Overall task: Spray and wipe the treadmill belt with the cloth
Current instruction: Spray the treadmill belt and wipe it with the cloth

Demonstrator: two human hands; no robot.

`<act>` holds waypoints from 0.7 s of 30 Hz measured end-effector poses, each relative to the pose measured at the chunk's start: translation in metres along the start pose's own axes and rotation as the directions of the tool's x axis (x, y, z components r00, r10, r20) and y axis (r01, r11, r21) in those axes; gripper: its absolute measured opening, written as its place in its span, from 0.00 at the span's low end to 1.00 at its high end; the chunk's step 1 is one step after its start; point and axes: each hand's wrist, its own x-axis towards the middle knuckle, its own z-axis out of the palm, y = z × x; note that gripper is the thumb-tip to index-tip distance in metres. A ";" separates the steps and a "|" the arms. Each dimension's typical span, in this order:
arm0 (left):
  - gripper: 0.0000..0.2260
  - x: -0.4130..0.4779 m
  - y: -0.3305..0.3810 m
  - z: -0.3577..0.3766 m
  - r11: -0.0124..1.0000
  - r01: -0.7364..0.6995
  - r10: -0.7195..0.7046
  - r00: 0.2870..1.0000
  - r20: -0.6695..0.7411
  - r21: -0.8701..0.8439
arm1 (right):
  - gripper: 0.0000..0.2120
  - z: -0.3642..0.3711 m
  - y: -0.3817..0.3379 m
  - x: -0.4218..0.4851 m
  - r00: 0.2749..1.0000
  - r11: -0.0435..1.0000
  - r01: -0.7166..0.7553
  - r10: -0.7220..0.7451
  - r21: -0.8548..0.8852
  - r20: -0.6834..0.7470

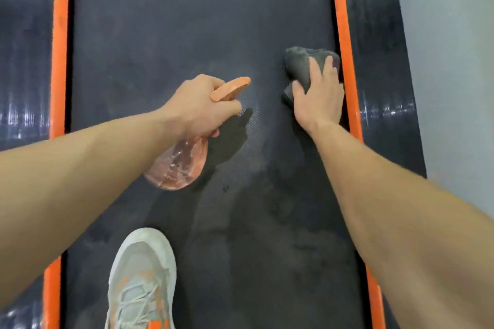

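The dark treadmill belt (165, 35) runs up the middle of the view, with damp patches in its near half. My left hand (199, 103) grips the neck of a clear orange spray bottle (177, 165), whose orange nozzle (232, 87) points toward the right. My right hand (318, 96) presses a crumpled dark grey cloth (300, 63) flat against the belt near its right edge. The fingers lie spread over the cloth and the thumb rests at its left side.
Orange strips (343, 35) (60, 48) border the belt on both sides, with black side rails (24, 48) beyond them. A light grey sneaker with orange marks (141, 283) stands on the near belt. A pale floor (454, 61) lies at the right.
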 end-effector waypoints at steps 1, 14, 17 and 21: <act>0.06 0.001 -0.001 0.003 1.000 -0.002 0.002 1.000 0.013 0.002 | 0.28 0.008 0.003 -0.028 0.999 0.999 0.031 -0.032 -0.045 -0.014; 0.06 0.010 -0.043 -0.019 0.981 0.181 -0.174 0.980 0.096 -0.071 | 0.27 0.018 -0.058 0.014 0.999 0.999 0.038 -0.038 -0.037 0.010; 0.08 -0.001 -0.056 -0.031 0.971 0.226 -0.219 0.972 0.087 -0.081 | 0.29 0.031 -0.056 -0.072 0.969 0.965 0.242 -0.237 -0.096 0.065; 0.09 -0.022 -0.068 -0.042 0.957 0.252 -0.244 0.967 0.070 -0.144 | 0.35 0.034 -0.043 -0.177 0.881 0.887 0.443 -0.405 -0.128 0.243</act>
